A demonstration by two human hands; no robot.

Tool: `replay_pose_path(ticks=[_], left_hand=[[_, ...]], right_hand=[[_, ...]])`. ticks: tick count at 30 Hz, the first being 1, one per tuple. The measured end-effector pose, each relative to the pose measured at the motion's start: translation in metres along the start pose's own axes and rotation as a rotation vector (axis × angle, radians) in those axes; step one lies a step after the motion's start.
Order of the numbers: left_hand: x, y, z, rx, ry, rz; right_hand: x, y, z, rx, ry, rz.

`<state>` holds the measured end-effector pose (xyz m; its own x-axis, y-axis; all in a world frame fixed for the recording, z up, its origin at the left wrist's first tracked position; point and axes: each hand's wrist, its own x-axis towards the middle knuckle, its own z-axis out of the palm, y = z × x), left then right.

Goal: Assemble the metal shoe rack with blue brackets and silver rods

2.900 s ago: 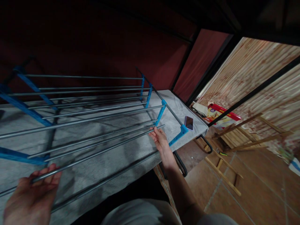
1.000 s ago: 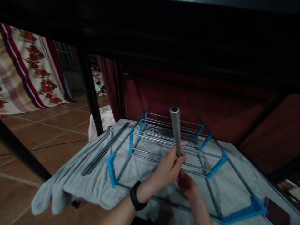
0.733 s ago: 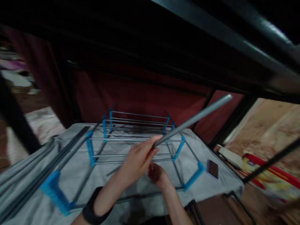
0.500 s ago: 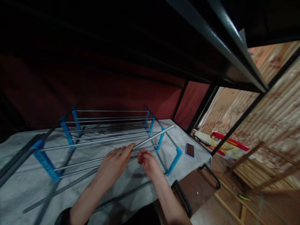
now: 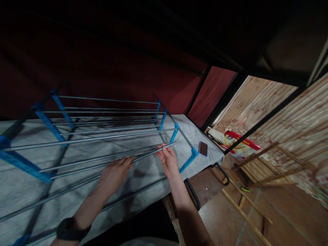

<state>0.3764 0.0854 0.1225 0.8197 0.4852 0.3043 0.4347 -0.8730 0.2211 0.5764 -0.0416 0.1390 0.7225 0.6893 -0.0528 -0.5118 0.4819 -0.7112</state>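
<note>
A long grey metal tube [image 5: 146, 155] slants from the lower left to its free end at the right. My left hand [image 5: 116, 173] is wrapped over its middle, knuckles up. Close to the free end, my right hand [image 5: 168, 160] pinches the same tube between thumb and fingers. Around and behind both hands stands a rack frame [image 5: 102, 138] of parallel metal tubes joined by blue plastic brackets [image 5: 189, 161]. The held tube passes in front of the rack's lower bars, and its far left end runs out of view.
The rack stands on a grey cloth-covered surface [image 5: 189, 135] against a dark red wall. A phone [image 5: 203, 149] lies on the cloth at the right. Beyond the edge are a black chair armrest [image 5: 193, 194], a wooden frame [image 5: 243, 215] and a red-yellow package [image 5: 239, 143].
My right hand has closed on the tube near its free end, where before it was apart from it. That end has come down. The view has shifted, showing more floor.
</note>
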Motion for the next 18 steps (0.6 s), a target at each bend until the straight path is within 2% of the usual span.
replay_pose_path(ticks=[6,13,15,18], left_hand=[[-0.027,-0.034,0.001,-0.014,-0.093,-0.183],[-0.055,-0.058,0.0,-0.147,-0.032,-0.37],[-0.062,-0.067,0.005,-0.181,-0.034,-0.365],[-0.071,-0.081,0.015,-0.145,-0.037,-0.225]], right_hand=[[0.022,0.009,-0.034,0.066,0.176,0.036],[0.04,0.012,-0.046,0.034,0.212,0.07],[0.045,0.012,-0.046,0.079,0.202,0.078],[0.05,0.012,-0.047,0.169,0.201,0.079]])
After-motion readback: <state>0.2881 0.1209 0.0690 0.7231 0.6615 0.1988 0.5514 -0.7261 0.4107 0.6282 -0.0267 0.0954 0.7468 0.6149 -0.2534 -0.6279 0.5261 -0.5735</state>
